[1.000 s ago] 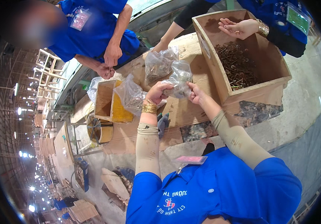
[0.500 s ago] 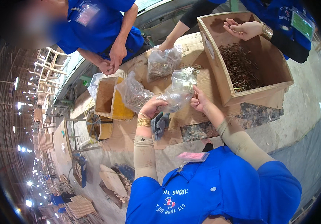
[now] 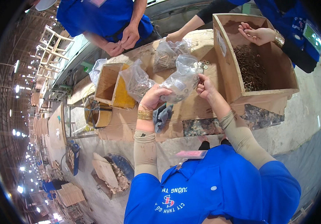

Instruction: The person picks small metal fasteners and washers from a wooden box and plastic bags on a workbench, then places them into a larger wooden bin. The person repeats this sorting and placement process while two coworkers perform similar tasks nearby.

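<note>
My left hand (image 3: 153, 96) grips the lower end of a clear plastic bag (image 3: 184, 71) with round metal washers in it. At the bag's right edge, my right hand (image 3: 206, 87) has its thumb and fingers closed on the plastic. Loose washers (image 3: 205, 63) lie on the worktable just beyond. A second clear bag (image 3: 136, 84), holding screws, rests left of my left hand. Farther back stands another bag of screws (image 3: 166, 58), with a co-worker's hand (image 3: 174, 36) at its top. A grey-blue cloth (image 3: 162, 116) lies by my left wrist.
At the right, a large wooden box (image 3: 229, 63) holds a heap of screws (image 3: 248, 69); a co-worker's open hand (image 3: 255, 34) is over it. A smaller wooden box (image 3: 110, 84) with a yellow side stands left. Another co-worker's hands (image 3: 121, 43) meet at the table's far edge.
The washer bag's upper part now stands higher and covers some of the loose washers. My hands stay on it. The co-worker's hand over the large box has opened slightly.
</note>
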### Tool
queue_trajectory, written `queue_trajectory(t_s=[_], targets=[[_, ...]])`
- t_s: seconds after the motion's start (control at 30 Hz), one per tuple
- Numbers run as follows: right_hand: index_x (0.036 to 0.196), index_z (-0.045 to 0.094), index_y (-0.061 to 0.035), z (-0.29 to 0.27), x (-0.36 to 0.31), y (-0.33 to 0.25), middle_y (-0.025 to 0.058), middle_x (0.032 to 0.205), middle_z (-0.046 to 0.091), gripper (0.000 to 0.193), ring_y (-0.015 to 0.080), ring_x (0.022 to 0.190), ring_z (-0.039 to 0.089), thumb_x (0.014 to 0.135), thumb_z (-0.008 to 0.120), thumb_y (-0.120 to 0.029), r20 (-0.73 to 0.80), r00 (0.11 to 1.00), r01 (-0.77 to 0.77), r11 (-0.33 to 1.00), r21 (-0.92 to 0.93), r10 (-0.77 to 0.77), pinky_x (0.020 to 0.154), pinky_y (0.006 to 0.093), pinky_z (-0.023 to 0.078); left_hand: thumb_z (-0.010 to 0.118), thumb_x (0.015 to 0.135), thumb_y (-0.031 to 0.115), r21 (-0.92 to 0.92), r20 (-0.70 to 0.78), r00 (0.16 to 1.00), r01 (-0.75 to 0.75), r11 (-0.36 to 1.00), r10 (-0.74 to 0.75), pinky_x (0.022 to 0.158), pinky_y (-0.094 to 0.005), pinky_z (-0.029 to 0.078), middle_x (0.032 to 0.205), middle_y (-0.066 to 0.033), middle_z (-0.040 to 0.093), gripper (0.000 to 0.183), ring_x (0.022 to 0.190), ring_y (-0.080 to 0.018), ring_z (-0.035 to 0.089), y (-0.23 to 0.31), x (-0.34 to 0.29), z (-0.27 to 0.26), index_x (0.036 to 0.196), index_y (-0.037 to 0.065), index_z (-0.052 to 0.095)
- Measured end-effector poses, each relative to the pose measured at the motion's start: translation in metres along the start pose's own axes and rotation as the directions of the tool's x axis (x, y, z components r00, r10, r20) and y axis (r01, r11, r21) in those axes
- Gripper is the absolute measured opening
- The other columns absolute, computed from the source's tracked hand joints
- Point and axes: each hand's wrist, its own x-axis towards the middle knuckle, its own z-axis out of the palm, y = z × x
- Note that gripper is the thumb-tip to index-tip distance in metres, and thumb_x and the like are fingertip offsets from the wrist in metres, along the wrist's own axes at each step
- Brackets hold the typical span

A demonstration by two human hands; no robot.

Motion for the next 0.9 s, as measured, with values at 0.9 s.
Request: queue_trajectory(t_s=[0.9], targets=[[0.077, 0.06, 0.003, 0.139, -0.076, 0.045, 0.0049, 0.067, 0.055, 0.019, 0.009, 0.065, 0.05, 0.075, 0.057, -0.015, 0.736, 0.676, 0.734, -0.068, -0.676, -0.021, 0.059, 0.0235, 0.039, 0.049, 0.081, 0.013, -0.927, -0.286, 0.932, -0.209, 0.311, -0.225, 0.052, -0.0218, 0.036, 0.072, -0.0051, 0.049, 0.017, 0.061, -0.0126, 0.044, -0.208, -0.058, 0.084, 0.093, 0.001, 0.051]])
